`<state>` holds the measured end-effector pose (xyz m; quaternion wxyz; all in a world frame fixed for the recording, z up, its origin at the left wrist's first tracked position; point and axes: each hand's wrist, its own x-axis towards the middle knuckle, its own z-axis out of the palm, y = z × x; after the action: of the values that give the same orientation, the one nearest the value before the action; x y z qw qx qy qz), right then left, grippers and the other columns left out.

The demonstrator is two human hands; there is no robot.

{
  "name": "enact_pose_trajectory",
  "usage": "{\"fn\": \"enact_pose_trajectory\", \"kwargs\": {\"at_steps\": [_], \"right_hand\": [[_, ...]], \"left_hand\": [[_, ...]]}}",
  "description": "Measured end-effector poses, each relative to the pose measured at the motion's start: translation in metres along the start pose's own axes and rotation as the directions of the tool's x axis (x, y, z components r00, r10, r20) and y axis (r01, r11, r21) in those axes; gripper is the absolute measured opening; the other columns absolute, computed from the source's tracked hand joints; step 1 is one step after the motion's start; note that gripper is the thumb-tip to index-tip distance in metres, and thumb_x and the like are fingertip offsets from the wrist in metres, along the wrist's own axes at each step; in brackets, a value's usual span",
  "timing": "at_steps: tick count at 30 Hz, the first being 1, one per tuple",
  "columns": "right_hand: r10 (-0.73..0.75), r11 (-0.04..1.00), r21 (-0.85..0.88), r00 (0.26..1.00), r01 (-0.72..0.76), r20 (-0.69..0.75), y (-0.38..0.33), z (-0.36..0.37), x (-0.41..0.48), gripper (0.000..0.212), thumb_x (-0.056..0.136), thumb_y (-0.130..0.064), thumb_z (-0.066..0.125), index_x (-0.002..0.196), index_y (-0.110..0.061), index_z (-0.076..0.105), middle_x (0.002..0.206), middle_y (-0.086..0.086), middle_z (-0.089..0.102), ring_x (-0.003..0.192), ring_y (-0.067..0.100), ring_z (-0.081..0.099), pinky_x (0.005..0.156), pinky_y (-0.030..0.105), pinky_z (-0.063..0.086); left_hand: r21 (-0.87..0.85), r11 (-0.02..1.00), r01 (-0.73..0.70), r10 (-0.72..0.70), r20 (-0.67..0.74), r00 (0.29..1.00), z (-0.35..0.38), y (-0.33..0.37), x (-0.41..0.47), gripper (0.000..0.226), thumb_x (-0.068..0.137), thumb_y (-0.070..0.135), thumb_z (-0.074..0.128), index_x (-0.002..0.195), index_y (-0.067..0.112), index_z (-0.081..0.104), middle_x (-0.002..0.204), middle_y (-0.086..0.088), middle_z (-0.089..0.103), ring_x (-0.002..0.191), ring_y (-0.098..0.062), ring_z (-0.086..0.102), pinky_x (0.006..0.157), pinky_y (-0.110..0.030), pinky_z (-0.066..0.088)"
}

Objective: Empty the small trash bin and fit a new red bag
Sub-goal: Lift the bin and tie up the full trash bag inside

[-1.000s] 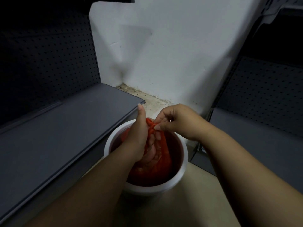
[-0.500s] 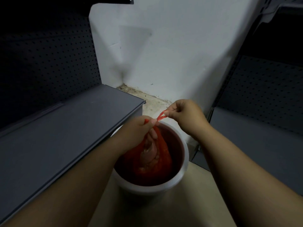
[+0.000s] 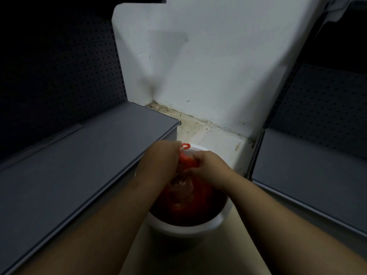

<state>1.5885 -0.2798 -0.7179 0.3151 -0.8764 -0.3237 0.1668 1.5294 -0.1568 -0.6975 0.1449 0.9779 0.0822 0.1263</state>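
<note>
- red bag point(image 3: 185, 192) sits inside white bin point(image 3: 190, 228), neck bunched up above the rim
- left hand point(image 3: 161, 158) grip closed on bag neck, small loop poking out
- right hand point(image 3: 208, 165) pinching neck just beside it
- bin on floor point(image 3: 206, 133), beside grey shelf point(image 3: 79, 165)

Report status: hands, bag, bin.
Left hand and right hand both shut on red bag, gathered at its neck. Bag inside white bin. Nothing in the way.

red bag point(image 3: 190, 163), white bin point(image 3: 190, 230), grey shelf point(image 3: 83, 165), dotted pegboard point(image 3: 59, 76).
</note>
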Motion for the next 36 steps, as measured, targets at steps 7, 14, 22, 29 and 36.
{"fn": "enact_pose_trajectory", "kwargs": {"at_steps": [7, 14, 22, 29, 36], "right_hand": [[-0.024, 0.974, -0.226, 0.994, -0.002, -0.111, 0.007, -0.008, -0.003, 0.022, 0.082, -0.012, 0.059, 0.064, -0.021, 0.049, 0.066, -0.004, 0.049, 0.075, 0.020, 0.049, 0.056, 0.024, 0.032], [-0.287, 0.924, -0.318, 0.935, 0.213, -0.206, 0.008, -0.013, -0.017, 0.033, 0.083, -0.034, 0.067, 0.110, -0.021, 0.055, 0.109, -0.001, 0.055, 0.103, 0.017, 0.048, 0.082, 0.029, 0.041], [-0.221, 0.972, -0.160, 0.897, 0.171, -0.382, 0.018, -0.021, -0.014, 0.020, 0.083, -0.035, 0.068, 0.082, -0.015, 0.073, 0.086, 0.005, 0.072, 0.085, 0.020, 0.064, 0.077, 0.031, 0.049], [0.017, 0.995, -0.095, 0.965, -0.043, -0.262, 0.050, -0.033, -0.021, 0.035, 0.079, -0.029, 0.073, 0.055, -0.031, 0.048, 0.060, -0.009, 0.055, 0.066, 0.013, 0.053, 0.056, 0.022, 0.036], [0.185, 0.949, -0.196, 0.942, -0.245, -0.282, 0.083, -0.034, -0.036, 0.040, 0.088, -0.010, 0.062, 0.053, -0.018, 0.044, 0.053, -0.007, 0.046, 0.053, 0.011, 0.042, 0.047, 0.023, 0.028]], "left_hand": [[0.021, 0.999, 0.032, -0.037, 0.435, 0.900, -0.013, 0.005, 0.015, 0.029, 0.092, 0.023, 0.046, 0.098, 0.002, 0.066, 0.091, -0.014, 0.062, 0.080, -0.023, 0.055, 0.066, -0.029, 0.038], [-0.469, 0.666, 0.580, -0.174, 0.658, 0.732, -0.023, -0.003, 0.021, 0.026, 0.083, 0.017, 0.057, 0.059, 0.007, 0.056, 0.059, -0.010, 0.053, 0.059, -0.026, 0.051, 0.070, -0.036, 0.048], [-0.430, 0.871, 0.236, -0.141, 0.242, 0.960, -0.004, -0.006, 0.011, 0.046, 0.094, 0.034, 0.041, 0.076, -0.003, 0.059, 0.068, -0.012, 0.050, 0.062, -0.023, 0.045, 0.057, -0.032, 0.030], [-0.085, 0.994, 0.071, -0.083, -0.145, 0.986, 0.029, -0.048, -0.010, 0.032, 0.094, 0.024, 0.044, 0.086, 0.003, 0.067, 0.091, -0.018, 0.062, 0.089, -0.034, 0.055, 0.082, -0.041, 0.041], [0.074, 0.993, 0.096, -0.089, -0.093, 0.992, 0.039, -0.068, -0.022, 0.033, 0.094, 0.029, 0.043, 0.087, 0.007, 0.065, 0.094, -0.016, 0.064, 0.092, -0.034, 0.058, 0.083, -0.039, 0.039]]}}
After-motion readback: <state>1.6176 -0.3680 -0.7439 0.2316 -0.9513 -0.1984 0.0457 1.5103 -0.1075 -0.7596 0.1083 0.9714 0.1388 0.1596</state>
